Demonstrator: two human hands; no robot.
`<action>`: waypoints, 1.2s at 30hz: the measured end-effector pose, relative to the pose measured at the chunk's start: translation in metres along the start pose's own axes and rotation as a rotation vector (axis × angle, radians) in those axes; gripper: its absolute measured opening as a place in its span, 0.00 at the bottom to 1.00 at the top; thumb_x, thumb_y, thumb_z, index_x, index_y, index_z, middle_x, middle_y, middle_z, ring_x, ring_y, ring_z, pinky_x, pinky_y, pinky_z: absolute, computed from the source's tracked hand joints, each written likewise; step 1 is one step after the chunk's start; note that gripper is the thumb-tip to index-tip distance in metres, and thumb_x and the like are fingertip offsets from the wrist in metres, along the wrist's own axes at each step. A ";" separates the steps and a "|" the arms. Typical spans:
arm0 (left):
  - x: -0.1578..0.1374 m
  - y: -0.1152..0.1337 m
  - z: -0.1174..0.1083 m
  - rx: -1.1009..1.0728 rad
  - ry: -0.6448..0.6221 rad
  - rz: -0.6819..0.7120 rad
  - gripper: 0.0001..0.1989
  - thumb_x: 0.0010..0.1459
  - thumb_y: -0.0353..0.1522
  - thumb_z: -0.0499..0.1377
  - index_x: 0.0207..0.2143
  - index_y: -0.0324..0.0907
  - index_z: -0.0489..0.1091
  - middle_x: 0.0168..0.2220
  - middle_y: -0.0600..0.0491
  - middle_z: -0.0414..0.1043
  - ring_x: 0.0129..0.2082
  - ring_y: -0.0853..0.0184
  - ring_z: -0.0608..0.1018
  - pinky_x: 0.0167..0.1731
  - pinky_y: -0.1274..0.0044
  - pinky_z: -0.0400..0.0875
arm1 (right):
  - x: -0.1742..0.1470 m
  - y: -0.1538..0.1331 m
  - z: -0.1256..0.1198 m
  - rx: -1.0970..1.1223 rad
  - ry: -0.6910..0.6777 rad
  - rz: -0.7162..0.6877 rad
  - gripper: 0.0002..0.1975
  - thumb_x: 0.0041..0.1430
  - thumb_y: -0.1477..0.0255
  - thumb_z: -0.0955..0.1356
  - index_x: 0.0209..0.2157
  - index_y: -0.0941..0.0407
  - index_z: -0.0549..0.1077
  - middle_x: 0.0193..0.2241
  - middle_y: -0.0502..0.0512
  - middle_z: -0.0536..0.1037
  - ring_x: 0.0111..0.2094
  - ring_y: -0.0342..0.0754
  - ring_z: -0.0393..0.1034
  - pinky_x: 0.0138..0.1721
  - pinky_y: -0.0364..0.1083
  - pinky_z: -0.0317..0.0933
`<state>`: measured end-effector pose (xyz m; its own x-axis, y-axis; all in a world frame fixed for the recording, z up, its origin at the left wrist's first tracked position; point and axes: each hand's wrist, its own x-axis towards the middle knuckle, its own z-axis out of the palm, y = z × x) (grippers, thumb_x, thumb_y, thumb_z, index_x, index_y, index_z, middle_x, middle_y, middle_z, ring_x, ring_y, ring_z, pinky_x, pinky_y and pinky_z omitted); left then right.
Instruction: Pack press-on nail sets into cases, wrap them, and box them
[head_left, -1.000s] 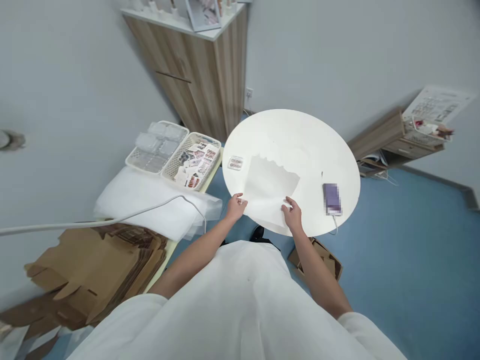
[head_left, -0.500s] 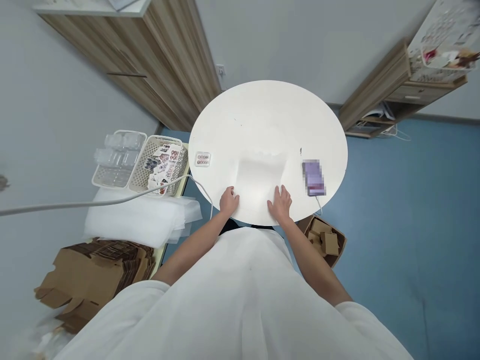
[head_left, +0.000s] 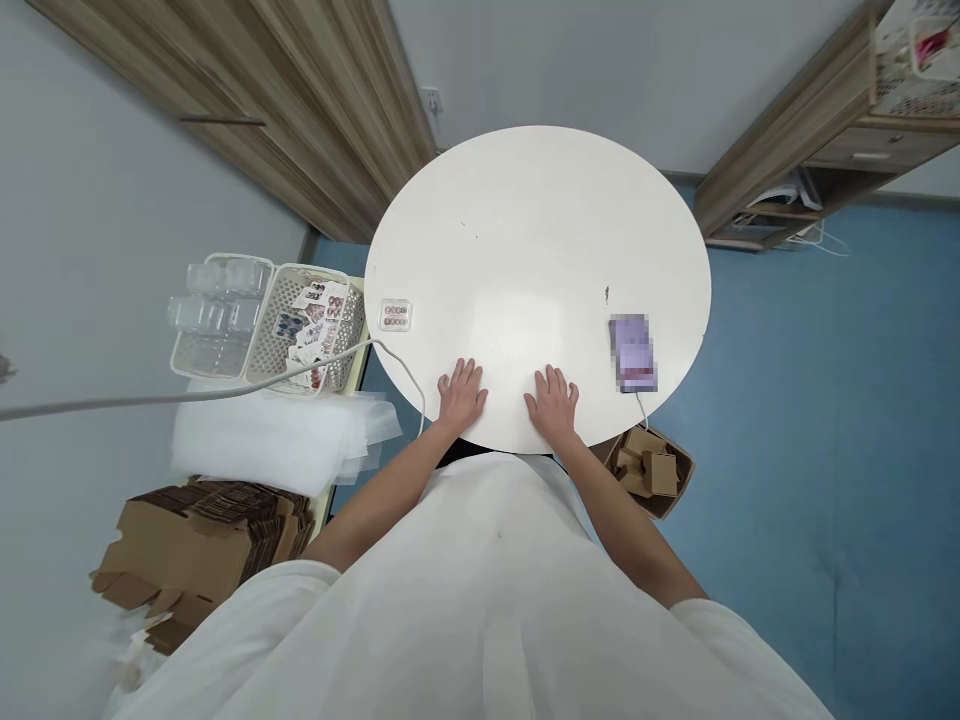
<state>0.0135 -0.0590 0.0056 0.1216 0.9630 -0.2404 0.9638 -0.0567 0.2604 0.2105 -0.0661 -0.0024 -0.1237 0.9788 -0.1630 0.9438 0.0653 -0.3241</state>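
Observation:
My left hand (head_left: 462,396) lies palm down on the white round table (head_left: 540,200) near its front edge, fingers stretched out. To its right, my right hand (head_left: 553,404) also rests on the tabletop with its fingers apart. Neither hand holds anything. A bright patch shows on the surface just beyond and between them. Toward the table's left edge sits a small clear case (head_left: 395,315) with two rows of reddish pieces. On the right lies a blurred purple, phone-like object (head_left: 634,352), a cable at its lower end.
At the left stand a basket of printed cards (head_left: 315,330) and one of clear plastic boxes (head_left: 217,315). Nearer me are translucent sheets (head_left: 262,440) and stacked flat cardboard boxes (head_left: 180,545). A white cable (head_left: 330,360) crosses to the table. A carton (head_left: 651,475) is below right.
My hands have flattened onto the table, the left one reaching slightly farther forward. The pale sheet-like shape between them no longer shows clear edges. The whole view has shifted slightly.

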 end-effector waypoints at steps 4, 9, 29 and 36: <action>0.009 -0.001 -0.003 -0.013 -0.005 0.020 0.23 0.58 0.34 0.47 0.56 0.43 0.57 0.62 0.45 0.49 0.63 0.56 0.49 0.54 0.57 0.48 | 0.006 -0.002 -0.004 0.005 0.023 0.020 0.22 0.61 0.64 0.56 0.54 0.58 0.62 0.58 0.66 0.59 0.59 0.59 0.48 0.54 0.62 0.40; 0.010 -0.006 -0.009 -0.075 0.000 0.039 0.23 0.58 0.36 0.47 0.56 0.42 0.56 0.63 0.44 0.47 0.63 0.56 0.49 0.54 0.58 0.49 | 0.009 -0.014 -0.013 0.040 0.137 0.056 0.21 0.60 0.63 0.57 0.51 0.57 0.64 0.56 0.66 0.61 0.57 0.59 0.52 0.53 0.61 0.44; 0.062 -0.182 -0.059 -0.737 0.107 -0.344 0.31 0.51 0.30 0.54 0.59 0.39 0.53 0.55 0.43 0.57 0.55 0.58 0.64 0.54 0.68 0.62 | 0.131 -0.213 0.044 0.801 -0.263 0.082 0.29 0.57 0.66 0.62 0.59 0.54 0.54 0.61 0.58 0.54 0.58 0.51 0.54 0.51 0.51 0.61; 0.060 -0.172 -0.057 -0.811 0.151 -0.302 0.26 0.50 0.27 0.53 0.54 0.38 0.61 0.51 0.45 0.63 0.48 0.62 0.71 0.49 0.71 0.67 | 0.123 -0.209 0.042 0.739 -0.206 0.087 0.30 0.53 0.70 0.64 0.58 0.59 0.57 0.60 0.60 0.56 0.60 0.50 0.52 0.56 0.50 0.56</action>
<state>-0.1584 0.0232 0.0003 -0.1995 0.9345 -0.2948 0.4770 0.3554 0.8038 -0.0152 0.0328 0.0057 -0.1811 0.9141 -0.3627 0.5119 -0.2273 -0.8284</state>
